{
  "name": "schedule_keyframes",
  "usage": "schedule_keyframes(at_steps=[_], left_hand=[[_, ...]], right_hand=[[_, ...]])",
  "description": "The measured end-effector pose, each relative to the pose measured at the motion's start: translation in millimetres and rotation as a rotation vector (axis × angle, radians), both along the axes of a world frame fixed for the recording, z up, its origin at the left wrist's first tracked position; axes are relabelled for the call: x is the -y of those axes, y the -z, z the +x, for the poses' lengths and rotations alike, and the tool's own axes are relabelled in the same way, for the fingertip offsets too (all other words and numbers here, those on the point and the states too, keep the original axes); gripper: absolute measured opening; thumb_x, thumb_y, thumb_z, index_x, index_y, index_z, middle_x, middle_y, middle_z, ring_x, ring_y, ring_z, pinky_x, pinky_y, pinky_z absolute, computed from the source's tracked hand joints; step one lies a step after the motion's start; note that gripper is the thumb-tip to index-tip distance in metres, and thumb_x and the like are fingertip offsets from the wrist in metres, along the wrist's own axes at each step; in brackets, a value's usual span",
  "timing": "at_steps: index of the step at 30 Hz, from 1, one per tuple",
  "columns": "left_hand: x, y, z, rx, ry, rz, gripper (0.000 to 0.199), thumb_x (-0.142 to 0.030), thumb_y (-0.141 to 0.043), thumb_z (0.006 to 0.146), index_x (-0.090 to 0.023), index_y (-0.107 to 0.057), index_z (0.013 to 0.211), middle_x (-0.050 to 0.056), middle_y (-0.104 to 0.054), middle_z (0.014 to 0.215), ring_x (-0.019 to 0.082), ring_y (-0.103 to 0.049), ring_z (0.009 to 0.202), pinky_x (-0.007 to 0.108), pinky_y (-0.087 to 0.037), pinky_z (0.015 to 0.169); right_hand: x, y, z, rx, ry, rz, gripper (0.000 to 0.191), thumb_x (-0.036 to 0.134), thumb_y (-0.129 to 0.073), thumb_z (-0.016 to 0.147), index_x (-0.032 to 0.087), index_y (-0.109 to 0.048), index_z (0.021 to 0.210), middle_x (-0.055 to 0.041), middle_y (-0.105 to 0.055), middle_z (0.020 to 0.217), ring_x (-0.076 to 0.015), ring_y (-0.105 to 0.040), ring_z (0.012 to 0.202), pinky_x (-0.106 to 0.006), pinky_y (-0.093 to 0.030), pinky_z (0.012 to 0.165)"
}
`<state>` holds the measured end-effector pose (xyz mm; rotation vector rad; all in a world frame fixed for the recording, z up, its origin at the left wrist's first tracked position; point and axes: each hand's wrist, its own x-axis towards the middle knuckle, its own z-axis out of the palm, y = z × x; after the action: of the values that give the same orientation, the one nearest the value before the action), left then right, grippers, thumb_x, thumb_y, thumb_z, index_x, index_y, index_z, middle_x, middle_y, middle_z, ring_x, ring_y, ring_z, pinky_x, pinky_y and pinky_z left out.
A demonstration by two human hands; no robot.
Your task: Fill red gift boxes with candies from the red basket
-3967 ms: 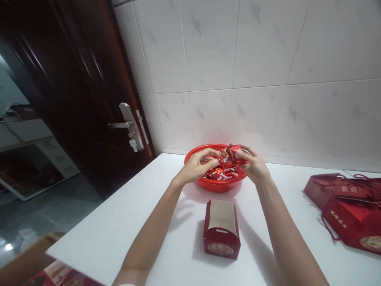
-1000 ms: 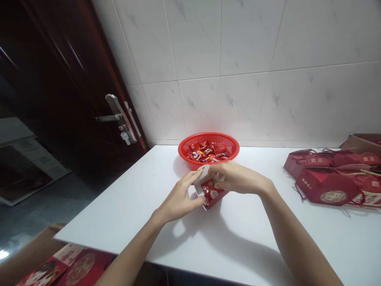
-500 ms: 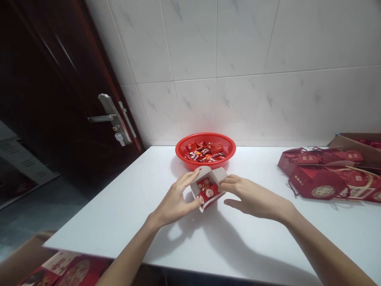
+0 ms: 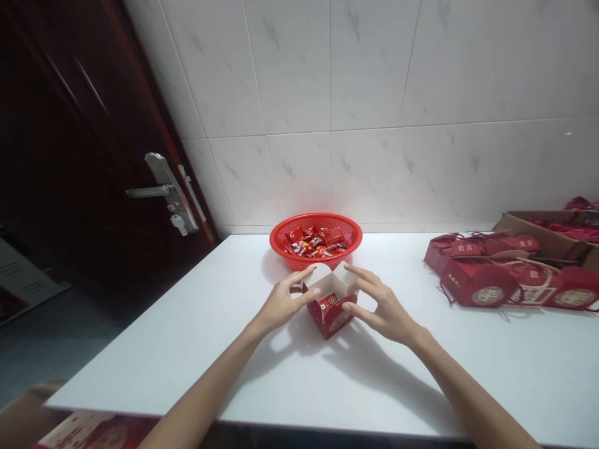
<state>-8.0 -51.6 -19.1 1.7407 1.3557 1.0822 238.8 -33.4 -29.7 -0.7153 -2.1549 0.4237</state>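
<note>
A small red box (image 4: 333, 319) with white inner flaps stands on the white table, its top open and red packets showing inside. My left hand (image 4: 284, 300) grips its left flaps between thumb and fingers. On the other side, my right hand (image 4: 380, 305) holds the right flap and wall, thumb at the front. Right behind the box is a red plastic basket (image 4: 276, 244) with several red wrapped sweets (image 4: 314, 242).
Several red gift boxes with cords (image 4: 486, 284) lie at the right of the table (image 4: 224, 293). Behind them is an open cardboard carton (image 4: 519, 223). A tiled wall backs the table; a dark door (image 4: 107, 125) stands left. More red packaging (image 4: 112, 430) shows below the front edge.
The box has gone from tilted to more upright, showing its red front. My right hand has shifted its fingers around the right side, and the flaps stand up more. The view has turned slightly right.
</note>
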Motion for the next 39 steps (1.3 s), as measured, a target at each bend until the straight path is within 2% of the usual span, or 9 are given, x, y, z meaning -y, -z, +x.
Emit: schedule_keyframes(at_steps=[7,10,12,15,19,22,27,33,39], left_hand=[[-11.5,17.8,18.1,-0.163,-0.14,0.205,0.05,-0.045,-0.071,0.081,-0.02,-0.064,0.124,0.01,-0.067,0.125,0.027,-0.062,0.116,0.042,-0.049,0.1],[-13.6,22.3,25.4,-0.208,-0.137,0.299,0.059,-0.036,-0.073,0.078,-0.021,-0.056,0.132,0.01,-0.065,0.128,0.027,-0.06,0.12,0.044,-0.047,0.103],[-13.8,24.8,27.3,-0.195,-0.137,0.32,0.064,-0.034,-0.073,0.079,-0.022,-0.049,0.137,0.011,-0.062,0.132,0.027,-0.057,0.123,0.044,-0.046,0.105],[-12.9,27.3,26.2,-0.149,-0.152,0.318,0.051,-0.037,-0.067,0.084,-0.02,-0.051,0.13,0.01,-0.065,0.126,0.025,-0.062,0.116,0.041,-0.048,0.1],[-11.6,28.6,21.8,-0.159,-0.168,0.324,0.021,-0.038,-0.054,0.092,-0.019,-0.061,0.098,0.006,-0.069,0.099,0.021,-0.066,0.095,0.036,-0.051,0.089],[-10.8,28.4,18.3,-0.178,-0.153,0.346,0.021,-0.039,-0.053,0.092,-0.02,-0.063,0.09,0.005,-0.068,0.092,0.02,-0.064,0.089,0.035,-0.052,0.084],[-7.2,26.8,11.8,-0.195,-0.034,0.324,0.023,-0.039,-0.059,0.089,-0.019,-0.069,0.095,0.009,-0.066,0.108,0.023,-0.063,0.105,0.039,-0.051,0.095],[-3.0,29.4,5.7,-0.19,-0.037,0.278,0.025,-0.04,-0.064,0.085,-0.021,-0.072,0.099,0.009,-0.066,0.113,0.024,-0.063,0.108,0.04,-0.051,0.097],[4.1,28.8,5.8,-0.102,-0.016,0.193,0.039,-0.045,-0.045,0.096,-0.02,-0.075,0.095,0.009,-0.067,0.108,0.022,-0.064,0.103,0.038,-0.051,0.095]], right_hand=[[9.1,21.3,-10.5,-0.236,-0.068,-0.104,0.025,0.034,-0.067,0.089,0.021,-0.06,0.069,-0.0147,-0.052,0.147,-0.0306,-0.052,0.133,-0.05,-0.044,0.108],[12.4,28.3,-15.9,-0.284,-0.031,-0.08,0.015,0.035,-0.071,0.085,0.022,-0.064,0.082,-0.0152,-0.046,0.152,-0.0315,-0.046,0.139,-0.05,-0.044,0.108],[13.4,30.7,-18.5,-0.304,0.003,-0.061,0.021,0.036,-0.073,0.083,0.022,-0.064,0.096,-0.0167,-0.046,0.15,-0.0316,-0.046,0.138,-0.05,-0.046,0.107],[13.6,32.7,-20.0,-0.294,0.027,-0.05,0.032,0.036,-0.072,0.084,0.023,-0.06,0.111,-0.0166,-0.057,0.137,-0.0307,-0.053,0.131,-0.048,-0.048,0.104],[12.6,37.0,-20.3,-0.224,-0.039,-0.08,0.035,0.035,-0.065,0.088,0.023,-0.055,0.12,-0.0134,-0.065,0.122,-0.0279,-0.062,0.118,-0.043,-0.052,0.098],[12.0,40.8,-21.2,-0.172,-0.073,-0.084,0.035,0.034,-0.062,0.09,0.023,-0.053,0.122,-0.0128,-0.066,0.121,-0.0266,-0.064,0.114,-0.041,-0.053,0.097],[10.7,43.8,-22.9,-0.187,-0.068,-0.038,0.024,0.035,-0.06,0.092,0.023,-0.054,0.113,-0.0157,-0.062,0.127,-0.0274,-0.058,0.124,-0.043,-0.05,0.1],[9.5,44.9,-23.0,-0.205,-0.069,-0.028,0.018,0.038,-0.054,0.095,0.023,-0.058,0.103,-0.0158,-0.061,0.13,-0.0274,-0.059,0.123,-0.044,-0.05,0.1],[6.1,51.5,-28.2,-0.27,0.11,-0.152,0.025,0.04,-0.056,0.094,0.023,-0.055,0.112,-0.0156,-0.06,0.128,-0.0284,-0.058,0.123,-0.046,-0.049,0.102]])
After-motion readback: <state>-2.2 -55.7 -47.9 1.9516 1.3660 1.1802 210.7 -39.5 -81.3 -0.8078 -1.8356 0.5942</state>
